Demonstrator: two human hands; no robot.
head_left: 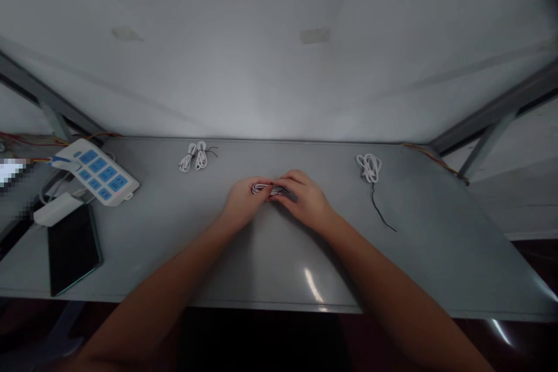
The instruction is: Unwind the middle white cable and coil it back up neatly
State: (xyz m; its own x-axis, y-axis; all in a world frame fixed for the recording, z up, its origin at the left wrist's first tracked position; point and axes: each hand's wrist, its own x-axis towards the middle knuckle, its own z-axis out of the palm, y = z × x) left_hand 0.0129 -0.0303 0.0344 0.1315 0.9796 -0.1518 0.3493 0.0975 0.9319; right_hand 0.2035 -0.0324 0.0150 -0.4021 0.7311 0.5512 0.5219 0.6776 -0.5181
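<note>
My left hand (241, 202) and my right hand (305, 197) meet at the middle of the grey table (174, 256). Together they pinch a small coiled white cable (263, 188) with a dark tie around it. Most of that coil is hidden under my fingers. Two tied white cable bundles (194, 157) lie side by side at the back left. A loose white cable coil (369, 167) lies at the back right, with a black tie (382, 215) trailing toward me.
A white power strip with blue sockets (98, 171) sits at the left, a white adapter (56, 209) and a dark phone (72, 247) in front of it. A white wall rises behind the table. Metal frame bars (488, 116) slant at both sides.
</note>
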